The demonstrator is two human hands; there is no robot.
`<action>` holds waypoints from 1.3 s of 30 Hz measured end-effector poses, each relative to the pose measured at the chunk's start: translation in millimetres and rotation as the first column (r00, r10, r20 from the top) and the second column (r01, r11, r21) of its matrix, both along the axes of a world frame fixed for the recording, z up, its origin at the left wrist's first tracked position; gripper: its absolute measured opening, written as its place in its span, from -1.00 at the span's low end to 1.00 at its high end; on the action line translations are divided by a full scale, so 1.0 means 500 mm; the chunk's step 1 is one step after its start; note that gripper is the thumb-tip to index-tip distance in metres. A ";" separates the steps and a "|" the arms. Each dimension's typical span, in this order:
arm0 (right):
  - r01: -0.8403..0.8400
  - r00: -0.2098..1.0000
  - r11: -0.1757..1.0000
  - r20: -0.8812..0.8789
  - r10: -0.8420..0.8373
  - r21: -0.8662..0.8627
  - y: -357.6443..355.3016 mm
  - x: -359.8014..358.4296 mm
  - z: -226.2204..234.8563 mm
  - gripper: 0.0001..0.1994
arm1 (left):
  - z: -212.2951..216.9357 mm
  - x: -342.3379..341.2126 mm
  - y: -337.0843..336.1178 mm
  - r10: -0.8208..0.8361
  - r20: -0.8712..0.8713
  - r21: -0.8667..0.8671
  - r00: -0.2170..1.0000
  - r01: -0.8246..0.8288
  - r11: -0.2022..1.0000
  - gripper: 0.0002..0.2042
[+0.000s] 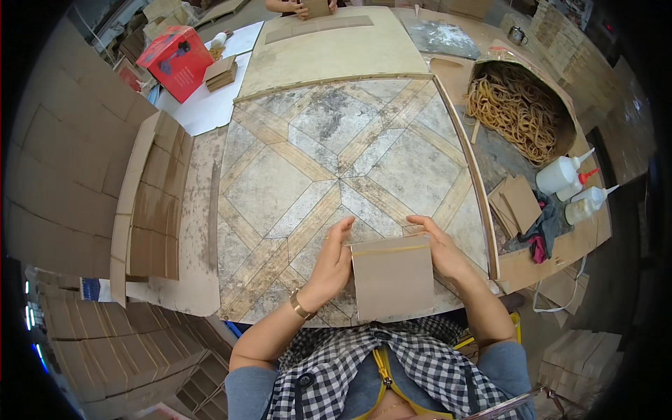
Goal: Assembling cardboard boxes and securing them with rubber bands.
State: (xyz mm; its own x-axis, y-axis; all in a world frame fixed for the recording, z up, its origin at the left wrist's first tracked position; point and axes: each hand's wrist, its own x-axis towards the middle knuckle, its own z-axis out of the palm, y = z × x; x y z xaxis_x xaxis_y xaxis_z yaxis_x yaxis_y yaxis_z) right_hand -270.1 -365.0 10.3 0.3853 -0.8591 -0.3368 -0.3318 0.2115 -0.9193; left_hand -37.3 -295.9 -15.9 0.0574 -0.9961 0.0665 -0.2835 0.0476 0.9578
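Observation:
A square brown cardboard stack (393, 283) with a yellow rubber band near its far edge is right in front of me, at the table's near edge. My left hand (332, 260), with a gold-coloured watch on the wrist, is alongside its left edge. On the opposite side, my right hand (444, 250) is by the right edge. Both hands have their fingers stretched forward past the far edge, palms facing each other. Neither hand visibly wraps round the cardboard; how firmly the palms touch it, I cannot tell. Beneath is a worn, patterned tabletop (413, 168).
A box of rubber bands (518, 115) stands at right, with cardboard pieces (516, 203), a dark cloth (544, 227) and squeeze bottles (558, 175) nearer me. Folded cardboard (155, 210) is stacked at left. A red box (178, 63) sits far left. Another person's hands (301, 10) show at the far end.

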 end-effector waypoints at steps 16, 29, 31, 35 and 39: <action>-0.079 0.997 0.937 -0.027 0.075 -0.339 -0.085 0.028 0.009 -0.74 | 0.044 0.088 -0.085 -0.283 -0.136 0.050 0.949 0.292 0.955 -0.58; -0.034 0.920 0.925 0.350 0.177 -0.377 0.116 -0.071 -0.073 -0.05 | 0.028 0.078 0.011 -0.345 0.215 -0.361 0.914 0.402 0.842 -0.37; -0.065 0.986 0.862 0.103 0.134 -0.502 0.127 -0.048 -0.035 -0.13 | 0.058 0.057 0.018 -0.294 0.175 -0.318 0.940 0.336 0.887 -0.47; 0.219 0.934 0.968 0.314 -0.171 -0.124 0.098 0.009 0.104 -0.44 | 0.106 0.028 -0.013 -0.014 -0.342 0.148 0.940 0.069 0.987 -0.63; 0.101 0.958 0.960 0.235 -0.165 0.262 0.000 0.000 0.063 -0.42 | 0.095 0.023 -0.022 0.181 -0.497 0.585 0.848 0.174 0.792 -0.69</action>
State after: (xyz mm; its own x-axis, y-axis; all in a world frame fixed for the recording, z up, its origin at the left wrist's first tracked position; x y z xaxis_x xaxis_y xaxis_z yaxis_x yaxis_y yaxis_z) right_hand -270.1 -365.3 41.7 0.3730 -0.8115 -0.4499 -0.0491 0.4670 -0.8829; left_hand -25.9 -306.7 31.5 -0.0911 -0.8177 -0.5683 0.2465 -0.5715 0.7827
